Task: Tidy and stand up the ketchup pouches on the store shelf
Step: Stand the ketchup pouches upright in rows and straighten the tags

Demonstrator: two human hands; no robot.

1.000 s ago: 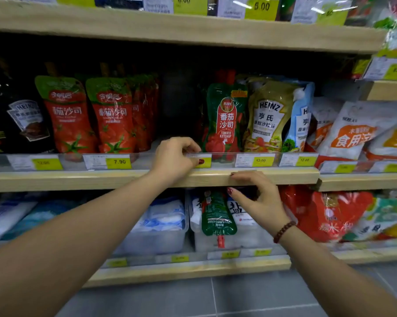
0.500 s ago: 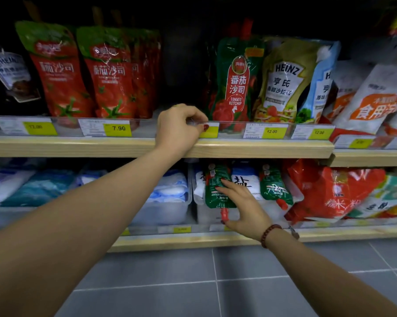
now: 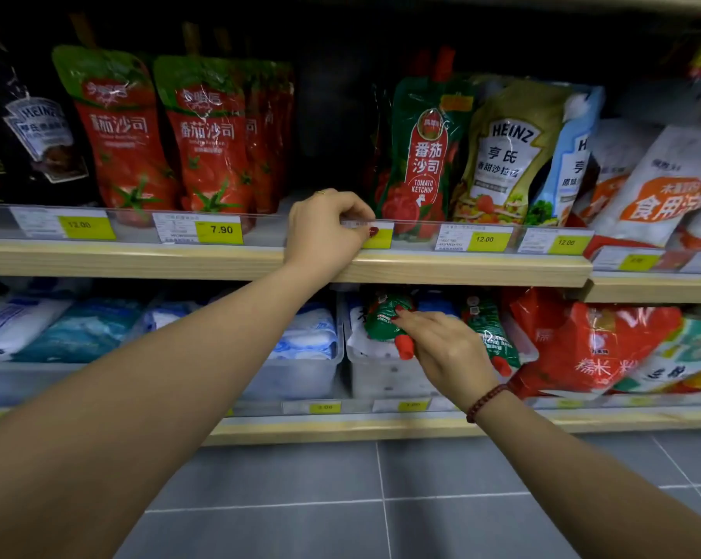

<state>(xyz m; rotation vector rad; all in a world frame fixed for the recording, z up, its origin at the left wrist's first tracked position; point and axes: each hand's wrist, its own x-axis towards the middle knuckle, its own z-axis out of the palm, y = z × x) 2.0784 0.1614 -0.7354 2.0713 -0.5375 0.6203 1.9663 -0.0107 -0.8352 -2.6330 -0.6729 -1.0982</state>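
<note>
A green ketchup pouch [image 3: 383, 320] with a red cap lies upside down on salt bags in a clear bin [image 3: 381, 379] on the lower shelf. My right hand [image 3: 445, 349] covers it, fingers closed over its body near the cap. A second green pouch [image 3: 488, 336] lies cap-down just right of that hand. On the upper shelf [image 3: 139, 262] one matching green ketchup pouch [image 3: 421, 155] stands upright. My left hand [image 3: 324, 229] grips the clear price rail beside it. Red ketchup pouches [image 3: 211, 147] stand in rows further left.
A dark gap [image 3: 332, 147] separates the red pouches from the green one. Heinz dressing pouches [image 3: 502, 155] lean right of the green pouch, a black Heinz pouch [image 3: 38, 135] stands far left. Red bags [image 3: 582, 349] and blue salt bags [image 3: 78, 328] fill the lower shelf.
My right hand dropped from the upper shelf edge to the lower shelf and closed over the lying green pouch. My left hand stayed on the rail. The view moved lower and closer.
</note>
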